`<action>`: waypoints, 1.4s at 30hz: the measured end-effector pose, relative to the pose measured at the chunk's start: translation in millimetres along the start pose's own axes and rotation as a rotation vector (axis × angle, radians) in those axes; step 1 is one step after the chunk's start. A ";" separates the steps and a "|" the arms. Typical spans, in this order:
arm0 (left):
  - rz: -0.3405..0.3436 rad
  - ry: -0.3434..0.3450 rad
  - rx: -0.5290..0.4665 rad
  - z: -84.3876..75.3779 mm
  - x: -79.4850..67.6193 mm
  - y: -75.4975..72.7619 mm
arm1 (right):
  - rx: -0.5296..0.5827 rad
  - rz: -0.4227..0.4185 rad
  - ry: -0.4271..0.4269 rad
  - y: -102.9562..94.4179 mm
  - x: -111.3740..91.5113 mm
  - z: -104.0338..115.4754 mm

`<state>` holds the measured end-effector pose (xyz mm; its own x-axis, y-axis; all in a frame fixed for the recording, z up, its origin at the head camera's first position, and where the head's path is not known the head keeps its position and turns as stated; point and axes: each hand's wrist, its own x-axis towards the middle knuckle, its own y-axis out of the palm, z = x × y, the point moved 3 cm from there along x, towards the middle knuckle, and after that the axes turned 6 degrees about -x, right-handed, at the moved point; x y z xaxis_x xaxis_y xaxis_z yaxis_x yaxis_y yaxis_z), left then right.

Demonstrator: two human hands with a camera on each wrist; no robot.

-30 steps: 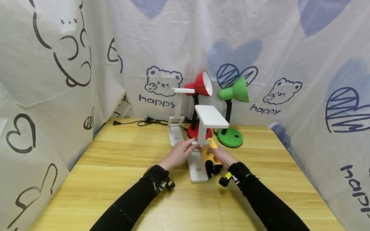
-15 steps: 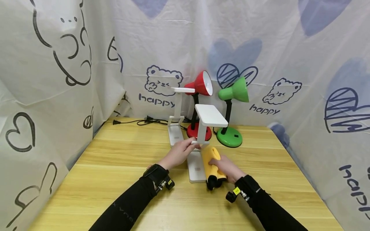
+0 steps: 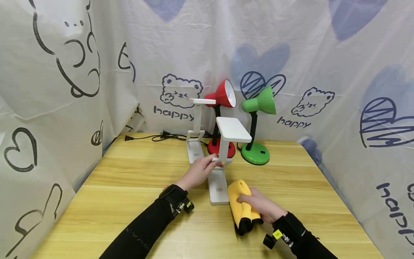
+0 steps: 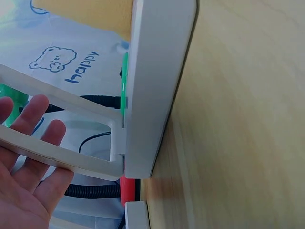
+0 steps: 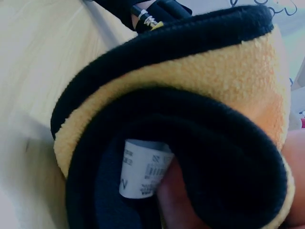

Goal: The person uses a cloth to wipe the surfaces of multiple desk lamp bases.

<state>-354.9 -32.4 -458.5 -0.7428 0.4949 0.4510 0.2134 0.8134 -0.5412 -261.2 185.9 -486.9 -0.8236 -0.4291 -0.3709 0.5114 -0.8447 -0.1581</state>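
A white desk lamp (image 3: 234,129) with a flat rectangular head stands in the middle of the table. My left hand (image 3: 198,172) holds its lower arm just above the base; in the left wrist view the fingers (image 4: 34,112) reach through the open bracket (image 4: 83,162). A folded yellow cloth (image 3: 238,196) with black edging is pinched in my right hand (image 3: 263,205), beside the near right end of the lamp base (image 3: 218,189). Seen from the right wrist, the cloth curls into a loop around a white printed label (image 5: 143,172); most of that hand is hidden behind it.
Behind stand a second white lamp (image 3: 195,151), a red lamp (image 3: 225,94) and a green lamp (image 3: 255,154). Black cords with plugs (image 3: 165,136) lie along the back left. A printed white curtain (image 3: 207,43) borders the wooden table (image 3: 136,180).
My right hand has drawn the yellow cloth away from the lamp's arm, toward me and to the right, past the base's near end. My left hand keeps its hold on the lamp.
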 end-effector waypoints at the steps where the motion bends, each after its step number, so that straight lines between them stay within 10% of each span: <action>1: 0.000 0.004 0.003 0.0 -0.2 -0.5 | -0.001 -0.005 -0.002 -0.6 1.6 0.1; 15: 0.014 0.034 0.022 8.1 -0.6 0.8 | 0.048 -0.159 0.078 -31.6 68.1 11.4; 25: 0.055 0.020 0.010 4.8 0.1 -3.6 | -0.274 -0.246 0.066 -57.1 109.5 50.3; 35: 0.085 -0.046 -0.022 3.6 -2.2 -6.4 | -0.422 0.021 -0.116 -51.8 137.5 86.9; 42: 0.087 -0.037 -0.019 4.5 -2.5 -6.9 | -0.349 0.045 -0.034 -40.3 145.0 95.3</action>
<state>-357.3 -40.7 -459.1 -0.7442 0.5521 0.3761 0.2894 0.7739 -0.5634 -424.6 127.2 -447.1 -0.8030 -0.4787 -0.3550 0.5955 -0.6667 -0.4481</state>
